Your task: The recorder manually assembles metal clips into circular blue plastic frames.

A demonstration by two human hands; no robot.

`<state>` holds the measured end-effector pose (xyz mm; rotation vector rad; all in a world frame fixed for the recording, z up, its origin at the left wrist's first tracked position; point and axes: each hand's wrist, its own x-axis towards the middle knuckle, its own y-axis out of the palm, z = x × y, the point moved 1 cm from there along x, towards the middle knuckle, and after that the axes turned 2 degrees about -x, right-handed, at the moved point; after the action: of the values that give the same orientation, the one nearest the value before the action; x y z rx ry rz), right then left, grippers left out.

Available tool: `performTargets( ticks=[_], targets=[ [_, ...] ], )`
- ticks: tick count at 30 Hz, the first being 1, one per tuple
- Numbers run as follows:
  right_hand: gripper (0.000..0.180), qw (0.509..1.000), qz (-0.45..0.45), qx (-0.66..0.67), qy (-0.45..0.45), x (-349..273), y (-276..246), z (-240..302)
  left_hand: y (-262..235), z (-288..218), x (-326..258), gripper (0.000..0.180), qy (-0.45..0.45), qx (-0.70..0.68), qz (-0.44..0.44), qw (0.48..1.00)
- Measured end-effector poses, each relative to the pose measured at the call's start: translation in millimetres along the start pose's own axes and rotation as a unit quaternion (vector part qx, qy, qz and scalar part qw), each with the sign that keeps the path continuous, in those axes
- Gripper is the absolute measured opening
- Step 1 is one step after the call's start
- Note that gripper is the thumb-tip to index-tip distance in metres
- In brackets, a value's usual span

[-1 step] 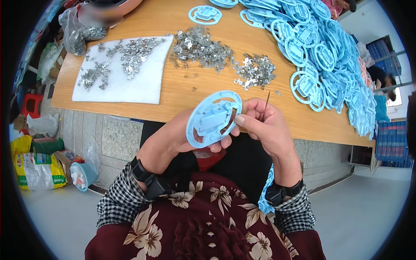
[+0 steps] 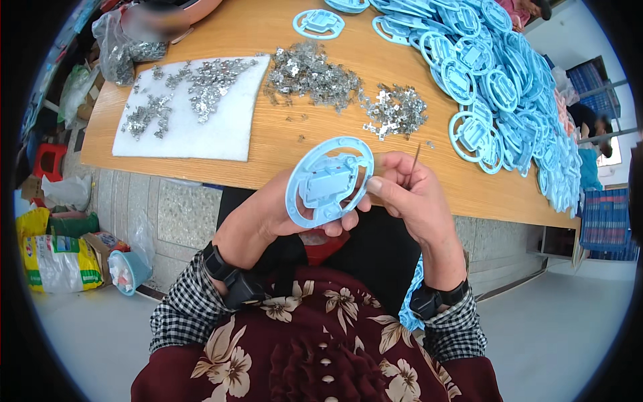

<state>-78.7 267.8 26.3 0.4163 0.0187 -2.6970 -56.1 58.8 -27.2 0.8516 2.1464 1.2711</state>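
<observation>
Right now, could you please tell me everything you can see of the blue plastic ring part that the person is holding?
The blue ring part is a light blue disc that looks like moulded plastic: a round outer ring with open gaps inside and a blocky rectangular piece across its middle. It is held up above the near edge of the wooden table, tilted, its face toward the camera. The left hand grips its lower rim from behind, and the right hand touches its right edge while also pinching a thin metal pin.
</observation>
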Motion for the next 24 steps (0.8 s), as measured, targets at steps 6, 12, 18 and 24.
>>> performTargets(
  ticks=[6,12,18,24],
  targets=[
    [0.024,0.996,-0.06,0.023,-0.056,-15,-3,-8,7,-2,2,0.043,-0.012,-0.105,-0.007,0.994],
    [0.028,0.993,-0.005,0.095,-0.068,-45,-4,-2,48,-5,5,0.04,0.06,0.112,-0.192,0.973],
    [0.024,0.997,-0.062,0.016,-0.032,-53,-7,-1,40,6,9,0.041,0.15,0.319,-0.187,0.917],
    [0.023,1.0,0.009,0.022,0.011,-44,-7,-4,43,-14,15,0.031,0.15,0.459,-0.185,0.856]
  ],
)
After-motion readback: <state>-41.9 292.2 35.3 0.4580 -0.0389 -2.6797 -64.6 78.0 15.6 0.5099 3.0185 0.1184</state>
